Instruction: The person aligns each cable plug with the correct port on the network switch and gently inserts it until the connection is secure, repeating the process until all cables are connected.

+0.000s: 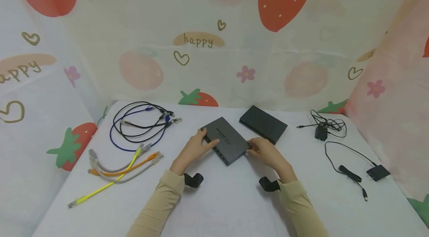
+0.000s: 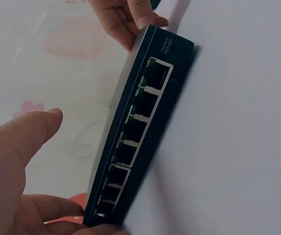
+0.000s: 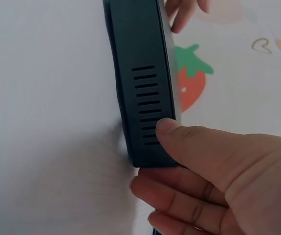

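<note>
The left hand [image 1: 195, 147] holds the grey network switch [image 1: 229, 142] by its left corner, and the right hand [image 1: 268, 154] pinches its right end, at the middle of the table [image 1: 228, 211]. A level, steady grip should serve well, leaving the ports [image 2: 134, 129] uncovered. Just beyond, a black box [image 1: 263, 122] may limit the space; cables [image 1: 100, 189] lie left, power adapters [image 1: 378, 172] right.

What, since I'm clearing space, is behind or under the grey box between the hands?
Behind the grey box, toward the right, a black box lies on the white table. Whatever lies directly beneath the grey box is covered.
</note>
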A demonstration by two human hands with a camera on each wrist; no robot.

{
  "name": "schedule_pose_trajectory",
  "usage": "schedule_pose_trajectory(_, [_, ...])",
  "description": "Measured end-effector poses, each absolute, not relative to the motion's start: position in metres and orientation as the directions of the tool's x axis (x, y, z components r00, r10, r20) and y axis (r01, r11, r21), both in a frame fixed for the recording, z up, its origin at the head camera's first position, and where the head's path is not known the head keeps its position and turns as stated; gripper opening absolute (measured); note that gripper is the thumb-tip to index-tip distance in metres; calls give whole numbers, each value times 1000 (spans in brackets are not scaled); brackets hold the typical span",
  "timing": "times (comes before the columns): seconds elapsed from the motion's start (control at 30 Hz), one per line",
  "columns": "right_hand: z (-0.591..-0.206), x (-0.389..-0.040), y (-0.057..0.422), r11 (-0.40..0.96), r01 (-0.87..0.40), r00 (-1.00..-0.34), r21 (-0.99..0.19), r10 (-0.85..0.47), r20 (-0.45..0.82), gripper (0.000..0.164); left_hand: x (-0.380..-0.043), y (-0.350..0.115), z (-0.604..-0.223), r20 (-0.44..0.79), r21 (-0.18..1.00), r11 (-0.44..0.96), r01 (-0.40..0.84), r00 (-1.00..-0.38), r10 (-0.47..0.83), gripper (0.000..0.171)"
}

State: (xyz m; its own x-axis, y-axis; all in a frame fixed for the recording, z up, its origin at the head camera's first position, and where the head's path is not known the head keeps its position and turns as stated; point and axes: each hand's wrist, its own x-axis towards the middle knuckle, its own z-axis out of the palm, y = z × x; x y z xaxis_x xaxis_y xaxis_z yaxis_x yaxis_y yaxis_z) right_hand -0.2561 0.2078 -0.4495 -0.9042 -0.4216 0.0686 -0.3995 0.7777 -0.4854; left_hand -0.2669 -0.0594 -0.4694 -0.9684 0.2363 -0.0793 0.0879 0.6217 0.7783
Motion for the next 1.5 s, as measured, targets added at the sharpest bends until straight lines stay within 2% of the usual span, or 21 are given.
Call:
schedule_pose_trajectory(0.33, [-442,-249,199,825,-415,-902,-384,-427,58,27,-266,-51,-472,-90,768,633,96,-963,255,97])
schedule_pose_trajectory(0.6, [-438,-242,190,853,-400,-908,-334,-418,22,29,-259,-50,-469,-131,735,668,116,-942,308,96])
schedule_pose_trajectory(0.87, [-437,-239,184,852,-384,-910,-356,-414,-9,30,-250,-48,-459,-127,712,688,141,-937,324,85])
schedule_pose_trajectory(1.27, [-430,-232,172,859,-409,-901,-307,-433,-14,26,-258,-54,-464,-73,713,671,202,-931,357,85])
schedule_pose_trajectory(1.5, [-431,-226,175,848,-430,-888,-311,-459,-24,27,-255,-54,-467,-82,693,691,208,-929,361,84])
